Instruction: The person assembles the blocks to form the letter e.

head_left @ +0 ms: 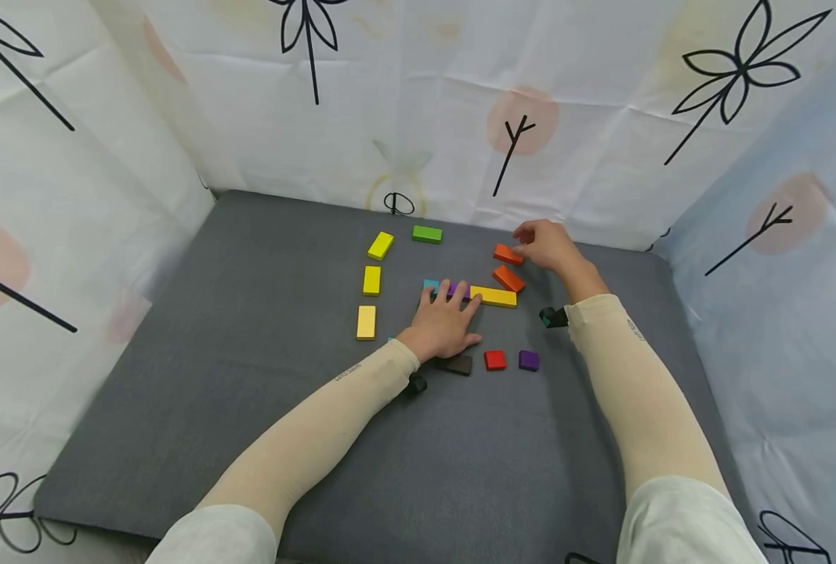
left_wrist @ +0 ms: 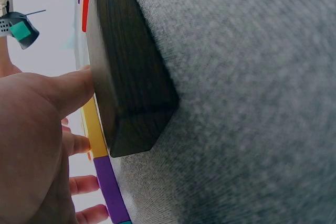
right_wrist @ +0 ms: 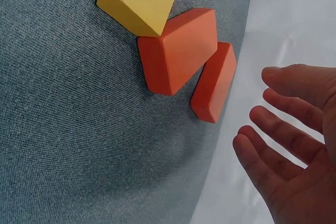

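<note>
In the head view my left hand lies with spread, straight fingers over a row of a blue block, a purple block and a long amber block. Its fingertips rest at the row's near side, partly hiding it. A dark brown block is close by the thumb in the left wrist view. My right hand hovers at the far right, fingers loosely bent and holding nothing. Beside it are two orange-red blocks; in the right wrist view the fingers are apart from them.
Left of the row, several yellow blocks form a loose column. A green block lies near the back edge. Nearer me are a red block and a small purple block. A patterned white curtain surrounds the grey table.
</note>
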`<action>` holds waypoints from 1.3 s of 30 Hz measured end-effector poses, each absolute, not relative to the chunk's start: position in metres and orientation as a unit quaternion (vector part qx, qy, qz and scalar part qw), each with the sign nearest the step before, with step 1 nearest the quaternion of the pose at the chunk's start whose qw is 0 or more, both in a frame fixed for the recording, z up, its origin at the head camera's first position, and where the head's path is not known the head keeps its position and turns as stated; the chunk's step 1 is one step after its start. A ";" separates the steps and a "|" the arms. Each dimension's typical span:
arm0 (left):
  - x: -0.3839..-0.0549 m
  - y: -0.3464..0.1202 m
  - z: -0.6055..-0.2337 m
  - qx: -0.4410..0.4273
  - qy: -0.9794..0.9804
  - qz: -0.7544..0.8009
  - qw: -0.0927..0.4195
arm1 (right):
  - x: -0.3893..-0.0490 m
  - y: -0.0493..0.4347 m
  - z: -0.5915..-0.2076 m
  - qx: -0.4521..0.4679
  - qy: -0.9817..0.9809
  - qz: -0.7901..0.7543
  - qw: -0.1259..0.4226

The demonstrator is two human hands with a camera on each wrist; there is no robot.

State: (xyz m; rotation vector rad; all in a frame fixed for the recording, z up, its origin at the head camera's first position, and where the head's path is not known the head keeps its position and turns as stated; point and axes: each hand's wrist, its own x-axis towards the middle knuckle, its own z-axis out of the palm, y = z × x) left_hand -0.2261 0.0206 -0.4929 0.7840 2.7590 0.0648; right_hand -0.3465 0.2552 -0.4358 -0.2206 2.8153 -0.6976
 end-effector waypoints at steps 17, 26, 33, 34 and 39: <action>-0.226 0.019 -0.493 0.269 0.952 0.025 0.142 | -0.354 0.252 -0.448 -0.084 0.962 -0.222 0.137; -0.226 0.021 -0.496 0.270 0.953 0.022 0.136 | -0.356 0.255 -0.461 -0.081 0.965 -0.209 0.139; -0.225 0.022 -0.498 0.269 0.954 0.022 0.131 | -0.356 0.255 -0.467 -0.079 0.964 -0.215 0.139; -0.225 0.022 -0.498 0.269 0.954 0.022 0.131 | -0.357 0.254 -0.467 -0.078 0.964 -0.215 0.138; -0.226 0.021 -0.497 0.267 0.955 0.021 0.128 | -0.360 0.254 -0.466 -0.077 0.964 -0.215 0.137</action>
